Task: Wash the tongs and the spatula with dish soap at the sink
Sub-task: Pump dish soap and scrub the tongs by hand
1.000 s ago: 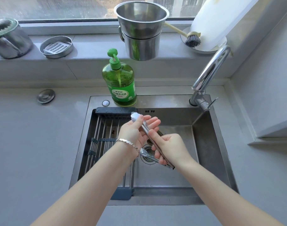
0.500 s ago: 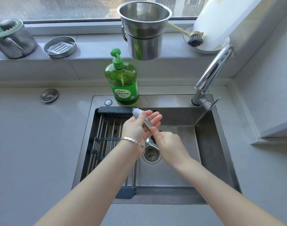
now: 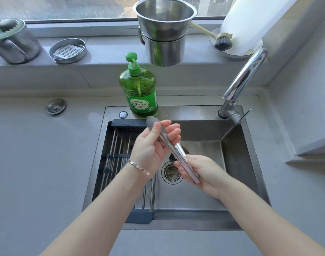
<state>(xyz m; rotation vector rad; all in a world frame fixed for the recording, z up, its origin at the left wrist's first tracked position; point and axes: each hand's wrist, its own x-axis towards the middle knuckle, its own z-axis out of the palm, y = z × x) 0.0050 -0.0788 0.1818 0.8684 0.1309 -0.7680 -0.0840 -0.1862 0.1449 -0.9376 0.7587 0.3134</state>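
Note:
Metal tongs with a pale tip lie slanted above the steel sink. My left hand holds them near the tip end, thumb across the arms. My right hand grips the lower handle end from below. A green dish soap bottle with a pump stands on the sink's back rim, just beyond the tip. The spatula is not in sight. No water runs from the faucet.
A dark roll-up drying rack covers the sink's left part, and the drain sits under my hands. On the windowsill stand stacked steel pots, a small round tin, a kettle and a dish brush.
My right hand slid up the tongs toward the left hand, then back down to the handle end. The left hand kept its hold near the tip.

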